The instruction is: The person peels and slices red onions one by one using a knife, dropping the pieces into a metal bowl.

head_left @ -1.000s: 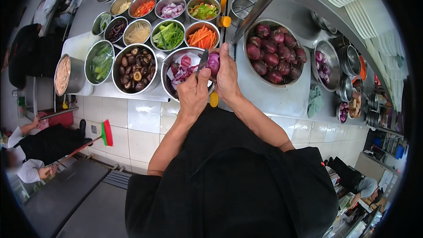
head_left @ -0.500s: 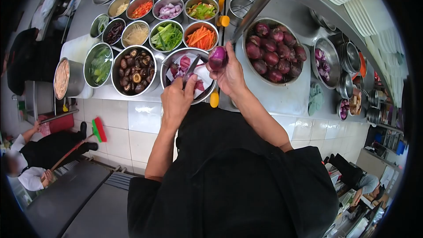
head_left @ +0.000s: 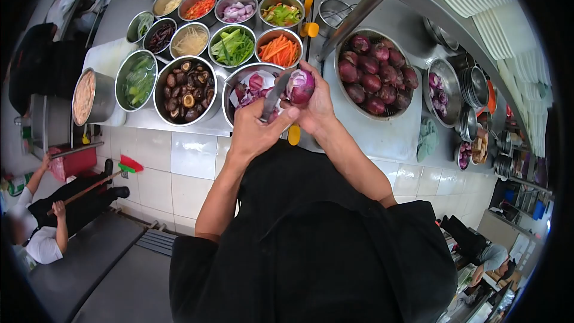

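Observation:
My right hand [head_left: 317,105] is closed around a red onion [head_left: 301,87], which shows a pale, partly peeled top. My left hand [head_left: 254,133] grips a knife [head_left: 275,97], its blade lying against the onion's left side. The knife's handle is hidden in my fingers. Both hands are over the near right edge of a steel pot [head_left: 226,106] that holds purple onion skins [head_left: 251,88]. Just to the right, a round steel colander [head_left: 360,108] is full of whole red onions [head_left: 372,82].
Steel pots of mushrooms [head_left: 185,93], shredded carrot [head_left: 279,51] and other cut vegetables crowd the counter ahead and left. A metal shelf post [head_left: 353,24] rises between my hands and the back. A person with a broom [head_left: 89,191] stands lower left; another person [head_left: 478,245] works lower right.
The knife has come up from the pot to the onion, and my left hand is closer to my right. The onion has turned to show a pale peeled patch. The broom has shifted.

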Demonstrator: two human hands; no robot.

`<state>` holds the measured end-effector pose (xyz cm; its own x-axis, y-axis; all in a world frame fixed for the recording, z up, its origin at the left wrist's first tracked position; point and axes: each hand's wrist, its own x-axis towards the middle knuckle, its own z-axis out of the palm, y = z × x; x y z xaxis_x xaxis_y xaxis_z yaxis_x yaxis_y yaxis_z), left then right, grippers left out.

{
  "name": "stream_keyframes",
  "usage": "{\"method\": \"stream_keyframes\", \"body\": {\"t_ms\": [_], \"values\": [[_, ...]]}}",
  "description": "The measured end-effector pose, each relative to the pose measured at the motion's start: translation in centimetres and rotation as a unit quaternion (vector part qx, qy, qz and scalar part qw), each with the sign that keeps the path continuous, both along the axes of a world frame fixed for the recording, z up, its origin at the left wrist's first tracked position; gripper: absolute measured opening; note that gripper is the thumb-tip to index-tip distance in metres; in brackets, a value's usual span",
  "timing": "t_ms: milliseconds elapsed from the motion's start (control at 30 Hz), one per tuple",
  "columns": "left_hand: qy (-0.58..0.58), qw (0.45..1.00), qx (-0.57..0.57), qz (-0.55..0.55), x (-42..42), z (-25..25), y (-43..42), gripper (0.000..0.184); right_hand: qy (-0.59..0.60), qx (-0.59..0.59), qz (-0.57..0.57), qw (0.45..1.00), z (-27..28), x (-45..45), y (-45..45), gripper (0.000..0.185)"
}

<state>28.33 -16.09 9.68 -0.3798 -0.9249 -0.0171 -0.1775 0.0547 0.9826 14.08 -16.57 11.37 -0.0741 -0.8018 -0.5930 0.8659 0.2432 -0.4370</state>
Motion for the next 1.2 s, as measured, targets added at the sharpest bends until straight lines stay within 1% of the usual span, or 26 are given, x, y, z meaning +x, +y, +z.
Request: {"method": "stream_keyframes", "body": {"t_ms": [100, 200, 300, 400, 500, 600, 700, 800, 900, 1000, 1067, 1100, 1133, 1200], "values": [[-0.009, 1.0, -0.008, -0.018, -0.7, 0.3, 0.0, 0.044, -0.027, -0.097, 0.068, 0.993, -1.4, -0.2, 0.3, 0.043], [-0.01, 1.0, -0.007, -0.022, -0.8, 0.8, -0.1, 0.045, -0.032, -0.127, 0.082, 0.988, -1.5, -0.1, 0.4, 0.041], [-0.032, 0.999, -0.01, -0.034, -0.7, 0.7, -0.2, 0.045, -0.021, -0.112, 0.072, 0.991, -1.5, -0.1, 0.5, 0.041], [-0.01, 0.999, -0.03, -0.021, -0.9, 0.9, -0.1, 0.049, -0.024, -0.136, 0.09, 0.986, -1.9, -0.1, 0.6, 0.039], [-0.048, 0.998, -0.018, -0.046, -0.7, 0.8, -0.3, 0.056, -0.02, -0.136, 0.088, 0.987, -2.3, 0.0, 0.6, 0.037], [-0.051, 0.997, -0.02, -0.046, -0.7, 0.2, -0.5, 0.062, 0.028, -0.125, 0.084, 0.988, -2.4, 0.2, 0.7, 0.035], [-0.082, 0.995, -0.005, -0.049, -0.5, -0.5, -0.6, 0.062, 0.092, -0.132, 0.085, 0.983, -2.3, 0.2, 0.6, 0.036], [-0.023, 1.0, -0.012, -0.002, -1.2, 0.2, -0.1, 0.059, 0.069, -0.069, 0.046, 0.994, -1.5, 0.7, 0.5, 0.04], [-0.027, 0.996, -0.063, 0.057, -1.6, 0.6, 0.3, 0.053, 0.107, -0.067, 0.027, 0.992, 0.6, 1.0, 0.4, 0.044], [-0.021, 0.992, -0.095, 0.075, -2.0, 0.6, 0.9, 0.047, 0.154, -0.072, -0.005, 0.985, -0.3, 1.0, 0.3, 0.047], [-0.046, 0.989, -0.135, 0.03, -2.3, 1.1, 1.8, 0.045, 0.142, -0.053, 0.003, 0.988, -2.4, -0.1, 0.0, 0.046], [-0.059, 0.986, -0.154, 0.009, -2.3, 1.3, 2.3, 0.044, 0.136, -0.043, 0.008, 0.99, -2.4, -0.4, -0.1, 0.045], [-0.067, 0.986, -0.153, -0.02, -2.2, 0.8, 2.6, 0.043, 0.15, -0.006, 0.041, 0.988, -2.1, -0.9, -0.1, 0.047], [-0.073, 0.984, -0.16, -0.013, -2.0, 0.9, 2.5, 0.044, 0.15, -0.034, 0.017, 0.988, -1.9, -0.6, -0.3, 0.047]]}}
